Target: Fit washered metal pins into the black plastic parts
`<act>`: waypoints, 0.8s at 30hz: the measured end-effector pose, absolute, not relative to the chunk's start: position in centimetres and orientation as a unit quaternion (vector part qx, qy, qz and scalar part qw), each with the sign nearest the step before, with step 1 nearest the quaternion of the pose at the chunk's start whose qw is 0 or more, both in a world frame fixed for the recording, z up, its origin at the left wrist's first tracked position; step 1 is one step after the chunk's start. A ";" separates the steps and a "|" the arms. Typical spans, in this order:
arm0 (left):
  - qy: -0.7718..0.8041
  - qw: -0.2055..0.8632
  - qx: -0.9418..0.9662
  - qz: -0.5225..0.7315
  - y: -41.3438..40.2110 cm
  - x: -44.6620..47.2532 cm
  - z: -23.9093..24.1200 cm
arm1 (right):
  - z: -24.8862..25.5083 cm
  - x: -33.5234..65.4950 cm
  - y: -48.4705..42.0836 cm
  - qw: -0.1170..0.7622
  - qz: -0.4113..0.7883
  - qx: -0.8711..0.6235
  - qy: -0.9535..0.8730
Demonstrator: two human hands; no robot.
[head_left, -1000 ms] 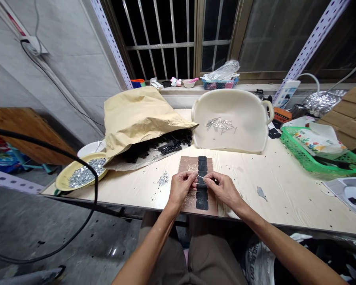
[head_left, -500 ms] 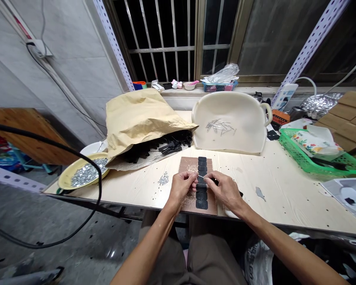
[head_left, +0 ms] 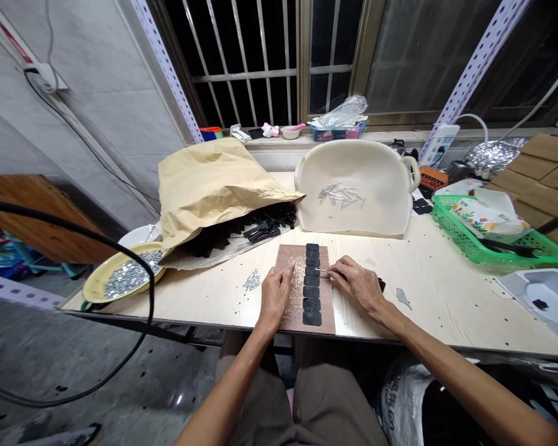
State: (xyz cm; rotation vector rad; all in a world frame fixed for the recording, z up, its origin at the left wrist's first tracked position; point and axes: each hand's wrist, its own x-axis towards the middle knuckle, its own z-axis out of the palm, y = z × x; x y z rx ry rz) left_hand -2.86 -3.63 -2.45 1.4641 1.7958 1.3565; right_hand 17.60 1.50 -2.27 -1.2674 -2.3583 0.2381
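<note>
A brown board (head_left: 329,310) lies at the table's front edge, with a column of black rounded pads (head_left: 312,304) on it. My right hand (head_left: 356,282) is closed around a slim tool with a thin metal shaft (head_left: 322,270). The shaft points left, its tip at one of the upper pads; a dark piece shows behind the hand, perhaps its handle. My left hand (head_left: 275,296) rests over the board's left side, thumb and fingers pinched together; anything between them is too small to make out. Pale specks cover the board between the left hand and the pads.
Small metal pieces (head_left: 252,280) lie left of the board; more fill a yellow bowl (head_left: 93,286). Behind are a paper sack (head_left: 214,179) spilling black strips and a white tub (head_left: 353,220) holding metal pins. A green basket (head_left: 493,255) stands right; a black cable (head_left: 152,297) hangs left.
My hands have moved apart from over the pads, the left one leftward and the right one rightward. The metal shaft now shows plainly at the pads. The view has shifted slightly.
</note>
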 end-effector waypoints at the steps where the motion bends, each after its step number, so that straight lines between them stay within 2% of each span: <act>1: 0.655 0.209 0.545 0.480 -3.7 -2.9 -2.5 | -2.4 17.6 1.9 0.212 0.074 -0.457 -0.860; 10: 0.637 0.114 0.668 0.368 -2.4 -1.8 -3.2 | -2.9 17.2 3.8 0.155 0.046 -0.436 -0.885; 16: 0.631 0.101 0.709 0.297 -1.1 -1.3 -3.2 | -3.5 17.5 4.0 0.160 0.048 -0.432 -0.886; 24: 0.630 0.096 0.724 0.263 -1.0 -1.1 -3.0 | -3.7 17.5 4.0 0.169 0.043 -0.430 -0.886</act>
